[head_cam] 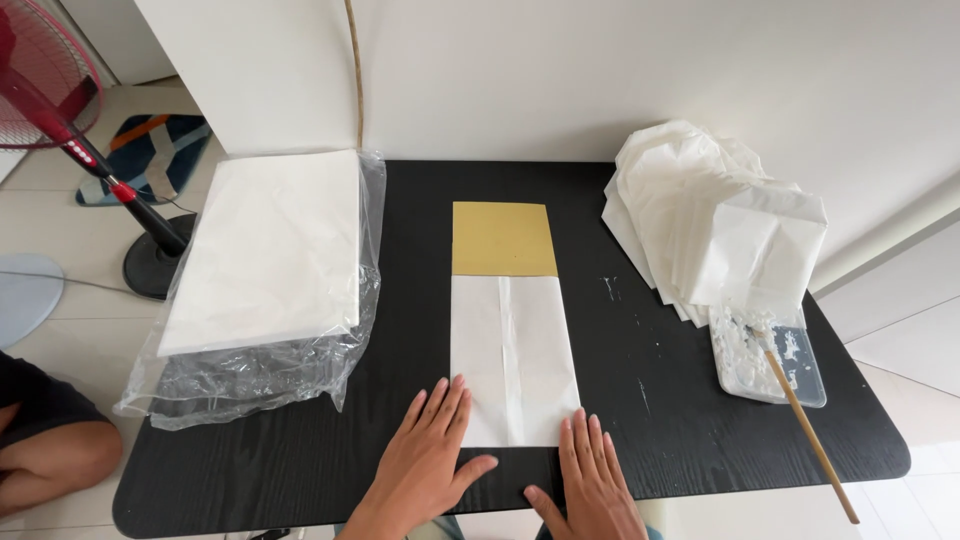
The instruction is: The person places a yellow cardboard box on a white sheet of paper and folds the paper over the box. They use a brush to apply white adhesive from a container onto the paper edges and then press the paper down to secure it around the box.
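Pressing flat, open-gripped, both hands (430, 455) (592, 475) hold white paper (512, 360) between a bagged stack (265, 250) and glue tray (770, 355).

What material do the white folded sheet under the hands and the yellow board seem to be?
The white folded sheet looks like thin matte paper: soft creases and a centre seam show. The yellow board looks like stiff card, flat, matte, with crisp edges, though the look leaves this open.

The single head view looked steeply down and forward from close above the worktop (640, 400), facing the wall (600, 70), hands (500, 470) nearest the lower edge.
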